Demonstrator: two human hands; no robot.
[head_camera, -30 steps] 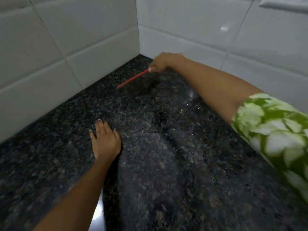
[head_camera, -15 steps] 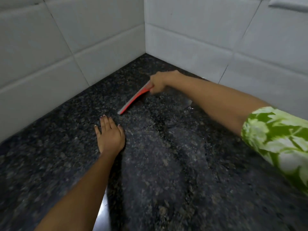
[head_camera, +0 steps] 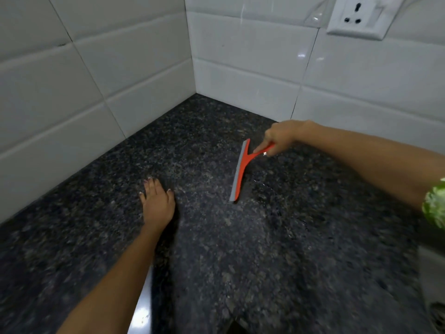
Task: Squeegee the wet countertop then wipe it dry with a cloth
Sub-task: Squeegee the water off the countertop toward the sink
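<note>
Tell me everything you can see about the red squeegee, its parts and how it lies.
The squeegee has an orange-red, plastic-looking T-shaped frame with a long straight head and a grey strip, probably rubber, along its left edge. A short handle branches to the right, and the right hand grips it with fingers closed around it. The near end of the blade meets the dark speckled countertop; whether the far end touches is unclear. A thin line of water glints just right of it.

No readable text, label, brand, number or sign shows anywhere. The squeegee (head_camera: 240,169) carries no lettering that can be made out, and the socket (head_camera: 356,16), up on the tiles above the squeegee, bears no legible marking.
</note>
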